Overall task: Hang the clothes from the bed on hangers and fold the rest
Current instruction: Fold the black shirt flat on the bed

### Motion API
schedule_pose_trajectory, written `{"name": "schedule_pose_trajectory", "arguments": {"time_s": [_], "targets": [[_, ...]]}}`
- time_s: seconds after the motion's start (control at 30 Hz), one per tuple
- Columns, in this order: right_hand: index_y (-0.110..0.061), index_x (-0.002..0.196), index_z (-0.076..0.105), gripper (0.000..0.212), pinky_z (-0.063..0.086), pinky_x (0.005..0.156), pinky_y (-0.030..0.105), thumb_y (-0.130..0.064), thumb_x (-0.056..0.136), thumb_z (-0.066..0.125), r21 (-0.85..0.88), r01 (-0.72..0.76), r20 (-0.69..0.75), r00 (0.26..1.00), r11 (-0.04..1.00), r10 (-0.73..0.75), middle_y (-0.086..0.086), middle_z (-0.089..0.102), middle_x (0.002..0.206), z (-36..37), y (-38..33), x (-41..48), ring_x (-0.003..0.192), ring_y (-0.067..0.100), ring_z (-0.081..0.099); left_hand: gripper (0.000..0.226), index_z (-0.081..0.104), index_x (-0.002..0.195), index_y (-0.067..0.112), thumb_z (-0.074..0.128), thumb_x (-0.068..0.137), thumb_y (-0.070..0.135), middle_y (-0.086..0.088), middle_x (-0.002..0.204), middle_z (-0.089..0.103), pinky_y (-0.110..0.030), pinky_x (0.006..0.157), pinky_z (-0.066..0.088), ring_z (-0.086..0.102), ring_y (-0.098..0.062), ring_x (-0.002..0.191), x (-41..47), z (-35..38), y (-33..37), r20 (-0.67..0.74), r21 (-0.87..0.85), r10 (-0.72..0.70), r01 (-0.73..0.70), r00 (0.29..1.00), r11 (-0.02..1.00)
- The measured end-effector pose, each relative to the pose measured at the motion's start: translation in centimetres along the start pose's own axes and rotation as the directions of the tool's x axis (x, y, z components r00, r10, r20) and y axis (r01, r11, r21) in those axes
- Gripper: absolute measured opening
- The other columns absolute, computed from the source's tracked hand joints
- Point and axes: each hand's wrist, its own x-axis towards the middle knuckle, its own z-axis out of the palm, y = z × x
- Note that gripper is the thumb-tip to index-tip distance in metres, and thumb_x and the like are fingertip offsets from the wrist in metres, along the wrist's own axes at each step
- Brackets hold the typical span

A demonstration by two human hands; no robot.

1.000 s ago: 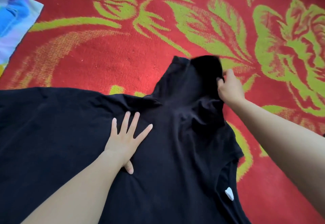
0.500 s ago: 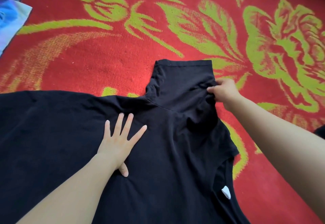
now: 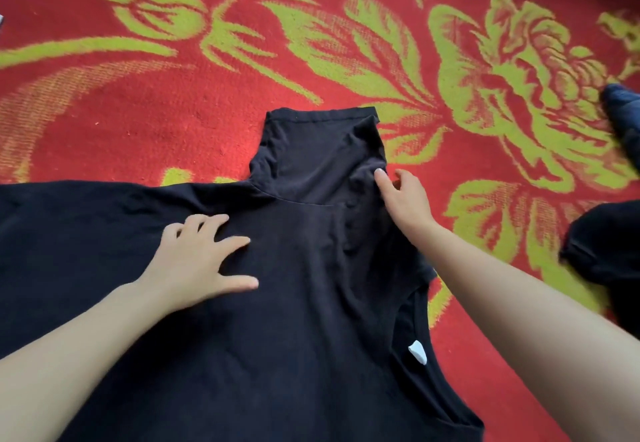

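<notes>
A black T-shirt (image 3: 294, 320) lies spread on the red bed cover, one short sleeve pointing away from me and a white label showing at its neck opening on the right. My left hand (image 3: 197, 261) rests flat on the shirt's body, fingers spread and slightly bent. My right hand (image 3: 405, 199) touches the fabric at the base of the sleeve with loose, nearly straight fingers and holds nothing.
The bed cover (image 3: 346, 43) is red with large green flowers and lies bare beyond the sleeve. Two other dark garments lie at the right edge, one (image 3: 623, 119) further away and one (image 3: 609, 251) nearer.
The sleeve, lifted a second ago, now lies flat. My right hand has let go of its edge and opened. My left hand has bent its fingers a little.
</notes>
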Motion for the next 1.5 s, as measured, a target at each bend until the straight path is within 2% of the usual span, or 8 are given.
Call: {"name": "schedule_pose_trajectory", "arguments": {"time_s": [0.1,0.47,0.73,0.9,1.03,1.13,1.27,1.5], "targets": [[-0.011,0.097,0.061,0.049,0.034,0.087,0.037,-0.056,0.090,0.045,-0.012,-0.022,0.057,0.998,1.000,0.023,0.012,0.052,0.105,0.1,-0.3,0.1,0.107,0.030,0.044,0.051,0.071,0.103,0.015,0.050,0.085,0.057,-0.010,0.121,0.058,-0.043,0.093,0.032,0.046,-0.032,0.115,3.1,-3.2,1.3,-0.413,-0.458,-0.289,0.077,0.864,0.885],[-0.031,0.119,0.058,0.037,0.036,0.106,0.042,-0.036,0.083,0.062,0.228,-0.194,0.111,0.979,0.954,0.173,0.006,0.050,0.130,0.8,0.0,3.2,0.122,0.033,0.042,0.054,0.048,0.130,0.005,0.070,0.081,0.015,-0.011,0.126,0.053,-0.029,0.084,0.040,0.050,-0.025,0.116,13.3,-6.9,4.1,0.164,-0.968,-0.494,0.236,0.854,0.088],[-0.005,0.115,0.064,0.029,0.048,0.095,0.038,-0.013,0.087,0.064,0.679,-0.313,0.202,0.949,0.664,0.241,0.013,0.068,0.103,0.2,0.0,3.7,0.108,0.025,0.057,0.028,0.059,0.073,0.018,0.058,0.083,-0.008,0.000,0.069,0.060,-0.021,0.057,0.047,0.056,-0.013,0.063,13.0,-9.2,4.1,-0.014,-0.999,-0.473,-0.028,0.881,-0.022],[-0.017,0.086,0.076,0.019,0.052,0.080,0.023,-0.003,0.080,0.064,0.827,0.162,-0.035,0.971,0.538,-0.238,-0.008,0.072,0.088,-3.3,0.1,-1.9,0.088,0.008,0.066,0.043,0.049,0.067,0.020,0.050,0.081,-0.021,0.013,0.057,0.061,-0.011,0.056,0.046,0.057,0.001,0.056,7.5,-11.6,2.5,-0.375,-0.924,-0.096,-0.364,0.922,0.117],[-0.008,0.063,0.069,0.024,0.045,0.092,0.041,0.013,0.059,0.056,0.024,0.794,0.080,0.604,0.607,-0.793,-0.015,0.068,0.095,-3.1,4.3,-6.9,0.112,0.016,0.061,0.047,0.053,0.090,0.033,0.051,0.069,-0.009,0.001,0.080,0.073,-0.008,0.075,0.045,0.064,0.000,0.089,1.5,-7.5,0.0,-0.146,-0.876,0.355,-0.287,0.923,0.388],[-0.020,0.059,0.066,0.030,0.050,0.081,0.053,0.004,0.045,0.074,-0.413,0.854,0.373,0.476,0.316,-0.796,-0.007,0.071,0.105,-1.5,6.8,-9.0,0.109,0.032,0.062,0.070,0.042,0.120,0.041,0.044,0.071,-0.008,0.026,0.085,0.064,-0.005,0.099,0.019,0.037,0.010,0.109,-0.7,-1.4,-1.3,0.153,-0.385,0.468,-0.383,0.871,0.840],[-0.019,0.073,0.068,0.035,0.047,0.082,0.059,-0.001,0.043,0.071,-0.500,0.780,0.354,0.581,0.376,-0.733,-0.003,0.071,0.099,-0.2,6.5,-9.9,0.104,0.033,0.064,0.057,0.068,0.099,0.030,0.047,0.057,-0.003,0.022,0.081,0.055,-0.027,0.098,0.027,0.041,0.001,0.095,-2.1,0.8,-1.3,-0.077,0.025,0.491,-0.491,0.868,0.871],[-0.009,0.090,0.070,0.023,0.049,0.081,0.045,-0.008,0.071,0.059,-0.509,0.532,-0.078,0.755,0.677,-0.651,0.011,0.067,0.099,0.2,5.2,-10.8,0.101,0.036,0.062,0.020,0.061,0.093,0.008,0.060,0.088,0.027,-0.009,0.094,0.057,-0.037,0.080,0.041,0.054,-0.030,0.093,-0.2,0.3,1.5,-0.089,-0.710,-0.565,0.346,0.820,0.614]]}}
